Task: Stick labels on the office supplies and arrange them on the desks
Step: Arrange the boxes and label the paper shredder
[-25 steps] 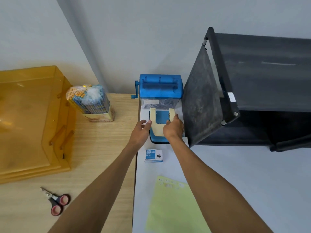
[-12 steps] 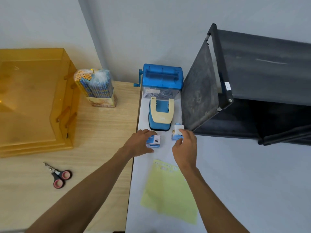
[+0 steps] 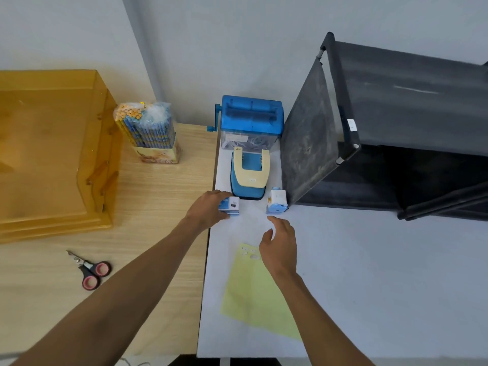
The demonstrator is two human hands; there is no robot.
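My left hand [image 3: 208, 208] grips a small blue-and-white box of binder clips [image 3: 230, 206] on the white desk, just left of the hole punch's front. The blue and cream hole punch [image 3: 249, 174] stands in front of a blue hand-crank shredder [image 3: 250, 122]. A small white-and-blue box [image 3: 276, 200] stands to the punch's right, free of any hand. My right hand [image 3: 280, 245] hovers with relaxed fingers, holding nothing, between that box and a pale yellow label sheet [image 3: 254, 291] bearing a few small white labels at its top.
A black fabric shelf unit [image 3: 396, 122] fills the right back of the white desk [image 3: 369, 273]. On the wooden desk [image 3: 158, 220] at left are an amber tray stack [image 3: 52, 154], a pack of pencils [image 3: 148, 133] and pink-handled scissors [image 3: 89, 270].
My right hand let go of the small white-and-blue box and drew back toward the label sheet. My left hand stayed on the binder clip box near the punch.
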